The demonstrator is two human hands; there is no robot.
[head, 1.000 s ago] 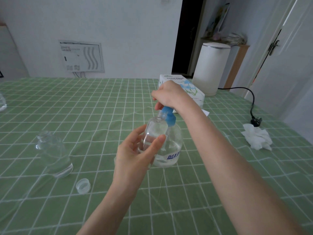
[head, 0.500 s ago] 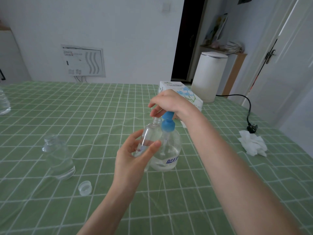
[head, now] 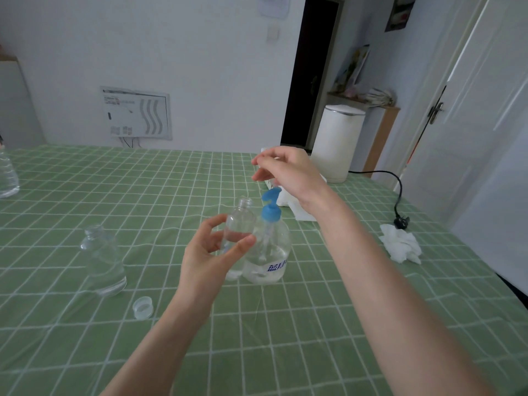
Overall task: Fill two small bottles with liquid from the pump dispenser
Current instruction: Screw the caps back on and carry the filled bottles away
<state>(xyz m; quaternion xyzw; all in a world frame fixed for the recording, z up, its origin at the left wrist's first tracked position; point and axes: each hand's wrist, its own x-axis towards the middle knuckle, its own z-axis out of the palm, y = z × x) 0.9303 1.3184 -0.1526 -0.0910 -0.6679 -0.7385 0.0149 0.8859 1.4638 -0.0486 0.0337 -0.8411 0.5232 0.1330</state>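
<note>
The left hand (head: 210, 254) is pinching the small bottle (head: 240, 222), likely light and slippery, round its belly right beside the pump dispenser (head: 270, 252), while the right hand (head: 288, 175) is hovering slack and empty above it.

Green checked table (head: 85, 181) carries pump dispenser (head: 271, 252), open bottle (head: 104, 264), loose cap (head: 143, 308) and crumpled tissue (head: 401, 247).

bottles (head: 240, 224): clear glossy plastic; pump head (head: 271, 214): blue matt plastic; tablecloth (head: 143, 195): green checked, sheeny
</note>
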